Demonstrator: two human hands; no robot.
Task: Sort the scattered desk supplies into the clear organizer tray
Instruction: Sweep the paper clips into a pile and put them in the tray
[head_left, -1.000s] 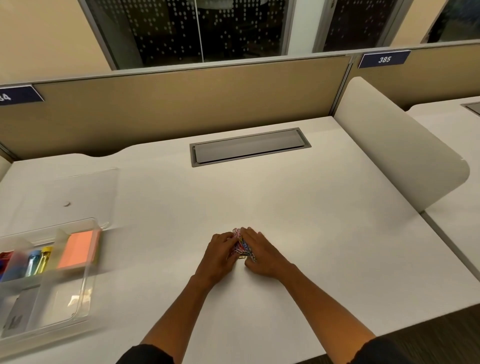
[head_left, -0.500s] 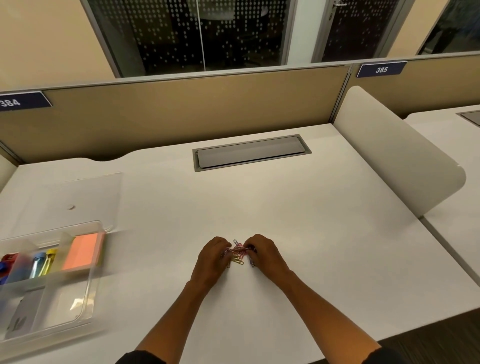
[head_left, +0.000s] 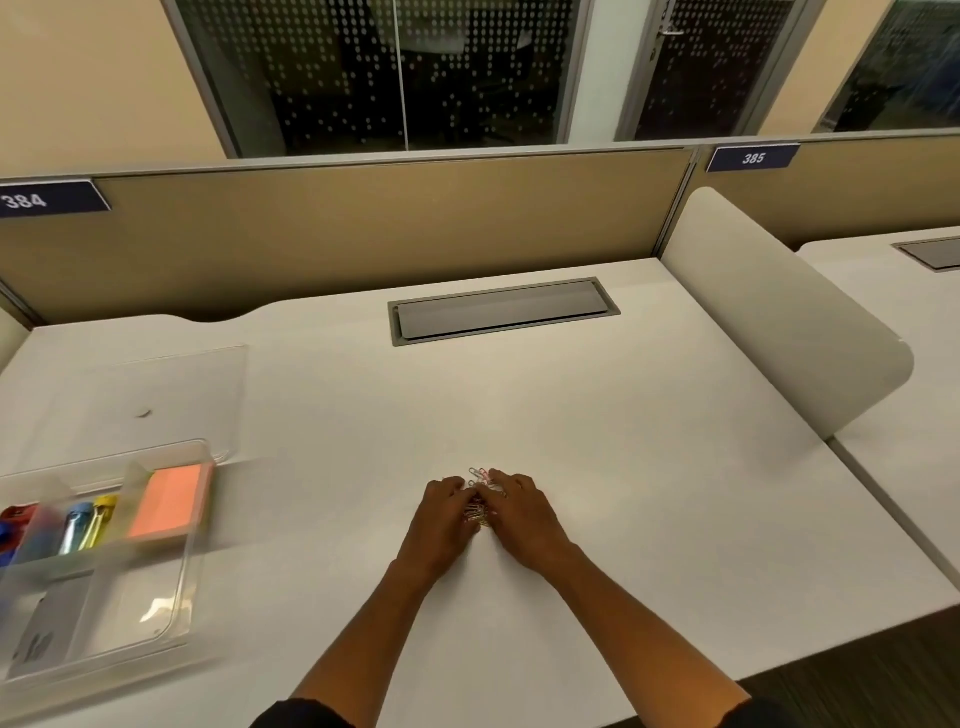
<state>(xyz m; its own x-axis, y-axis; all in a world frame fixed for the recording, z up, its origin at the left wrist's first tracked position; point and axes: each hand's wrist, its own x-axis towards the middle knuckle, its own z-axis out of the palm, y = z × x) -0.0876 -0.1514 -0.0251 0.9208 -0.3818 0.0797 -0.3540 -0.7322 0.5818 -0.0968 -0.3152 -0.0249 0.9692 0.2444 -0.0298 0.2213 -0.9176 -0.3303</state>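
Observation:
A small heap of coloured paper clips (head_left: 479, 496) lies on the white desk (head_left: 649, 467), a little in front of me. My left hand (head_left: 441, 519) and my right hand (head_left: 524, 514) close in on it from either side, fingers curled round the clips; most of the heap is hidden under them. The clear organizer tray (head_left: 191, 577) stands at the desk's left front. It holds an orange sticky-note pad (head_left: 169, 501), coloured binder clips (head_left: 88, 525) and something red and blue at the frame's edge.
A clear flat lid (head_left: 156, 395) lies behind the tray. A grey cable hatch (head_left: 501, 310) is set into the desk at the back. A beige partition (head_left: 363, 234) closes the far side and a white divider panel (head_left: 779, 322) the right side.
My hands have pressed closer together over the paper clips, bunching the heap tighter. The view has tilted slightly; the tray has not moved.

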